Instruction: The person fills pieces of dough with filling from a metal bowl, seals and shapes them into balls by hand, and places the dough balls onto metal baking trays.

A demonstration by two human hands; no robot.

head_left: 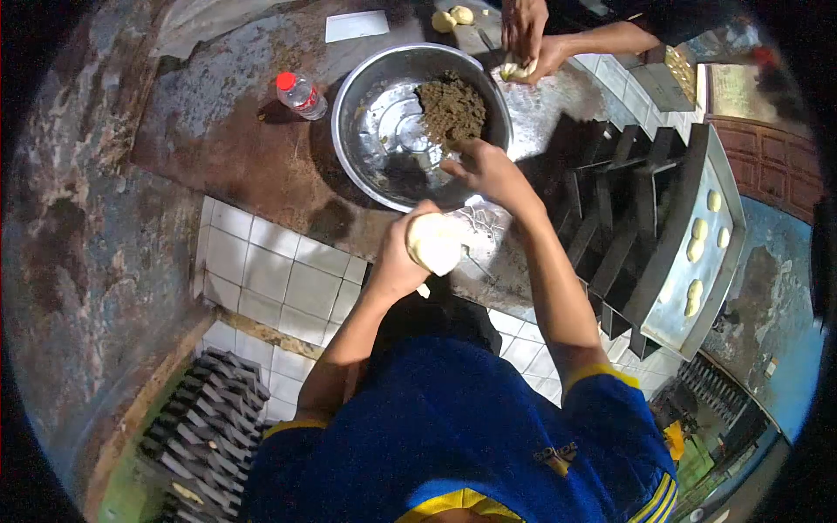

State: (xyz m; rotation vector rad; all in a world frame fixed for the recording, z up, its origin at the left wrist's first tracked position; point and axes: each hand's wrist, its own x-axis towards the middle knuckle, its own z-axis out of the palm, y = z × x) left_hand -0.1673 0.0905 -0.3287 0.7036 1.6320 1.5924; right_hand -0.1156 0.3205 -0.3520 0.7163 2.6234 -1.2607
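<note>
In my left hand [397, 266] lies a pale, flattened round of dough [436, 242], just below the near rim of a large metal bowl [349, 166]. A mound of brown, crumbly filling [452, 106] sits against the right side inside the bowl. My right hand [493, 174] reaches over the bowl's near right rim, its fingertips at the lower edge of the filling. Its thumb and fingers are apart, and no piece of filling shows between them.
Across the worktop [235, 113], another person's hands [540, 52] work a piece of dough [519, 68]. A red-capped bottle [302, 96] stands left of the bowl. At right, a tray [676, 296] with several dough pieces rests on stacked metal trays [610, 192].
</note>
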